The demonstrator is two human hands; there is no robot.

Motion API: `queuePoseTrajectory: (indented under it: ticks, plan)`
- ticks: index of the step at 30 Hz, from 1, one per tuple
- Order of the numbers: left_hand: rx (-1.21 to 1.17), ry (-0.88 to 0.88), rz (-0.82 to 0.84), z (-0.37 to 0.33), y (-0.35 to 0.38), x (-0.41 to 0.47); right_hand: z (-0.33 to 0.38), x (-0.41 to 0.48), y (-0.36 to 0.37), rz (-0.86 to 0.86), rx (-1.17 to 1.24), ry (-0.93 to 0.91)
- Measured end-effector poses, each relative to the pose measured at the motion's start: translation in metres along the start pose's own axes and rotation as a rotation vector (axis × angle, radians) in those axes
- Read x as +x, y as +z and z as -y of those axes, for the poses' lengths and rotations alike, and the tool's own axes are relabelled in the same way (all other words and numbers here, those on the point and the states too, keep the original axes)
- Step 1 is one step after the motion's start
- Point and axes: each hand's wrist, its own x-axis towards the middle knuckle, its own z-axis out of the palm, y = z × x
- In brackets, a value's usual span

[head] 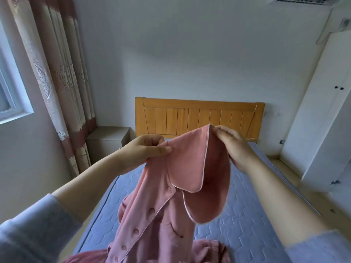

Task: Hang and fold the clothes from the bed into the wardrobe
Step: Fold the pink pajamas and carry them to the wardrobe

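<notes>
1. Blue-grey sleeves (pixel 28 234) are seen closest to the lens, pushed up both forearms.
2. At the left hand (pixel 146 150), the pink pyjama shirt (pixel 171 186) is pinched near the neckline between thumb and curled fingers.
3. At the right hand (pixel 235 147), the tip of the collar is pinched between the fingertips, and that corner is raised slightly above the left hand's grip.
4. The shirt is held up in the air over the bed (pixel 247 215); its long axis runs from the hands down toward the lower edge of the view, collar end uppermost and pointing toward the wooden headboard (pixel 199 116).
5. A soft salmon-pink fabric is shown, with pale piping along the collar and front edge, a row of matching pink buttons down the placket, and a small pocket opening lower down. The wide collar is spread between the hands, with a rounded lapel drooping beneath it.
6. More pink cloth (pixel 209 251) is seen bunched on the mattress below the hanging shirt; whether it belongs to the same garment cannot be told.
7. Beyond the bed, a white wardrobe (pixel 326 111) stands at the right with its doors closed, and a bedside cabinet (pixel 108 141) and patterned curtain (pixel 62 82) are seen at the left.
</notes>
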Motion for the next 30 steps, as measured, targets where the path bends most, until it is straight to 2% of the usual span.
queuePoseTrajectory:
  ticks: [2,5,8,9,12,13,18,22,24,27,30]
  plan:
    - [-0.068,0.022,-0.013,-0.003,-0.001,0.002,-0.005,-0.001,0.000,-0.013,-0.034,-0.012]
    - [-0.001,0.039,-0.034,-0.010,-0.004,0.005,-0.009,-0.003,0.000,-0.019,-0.084,-0.033]
    - [0.050,-0.023,-0.079,-0.011,-0.005,0.008,-0.009,-0.006,0.001,-0.005,-0.059,-0.037]
    - [0.181,-0.020,-0.114,-0.010,-0.004,0.009,-0.009,-0.008,0.001,0.010,-0.048,-0.035]
    - [0.815,0.049,-0.192,-0.011,0.004,0.016,-0.016,-0.013,-0.002,0.092,-0.029,-0.004]
    - [0.914,0.079,-0.186,-0.011,0.008,0.017,-0.021,-0.015,-0.004,0.125,-0.022,0.021]
    - [0.834,0.220,-0.258,-0.023,0.010,0.025,-0.053,-0.026,-0.022,0.200,0.139,0.190]
    - [0.823,0.303,-0.325,-0.038,0.004,0.029,-0.077,-0.039,-0.021,0.282,-0.072,0.224]
    - [0.822,0.336,-0.348,-0.044,0.003,0.032,-0.080,-0.042,-0.007,0.336,-0.102,0.244]
    - [0.812,0.365,-0.403,-0.050,0.005,0.034,-0.075,-0.042,0.020,0.394,-0.090,0.152]
    - [0.807,0.377,-0.417,-0.051,0.008,0.034,-0.068,-0.039,0.050,0.327,-0.118,0.050]
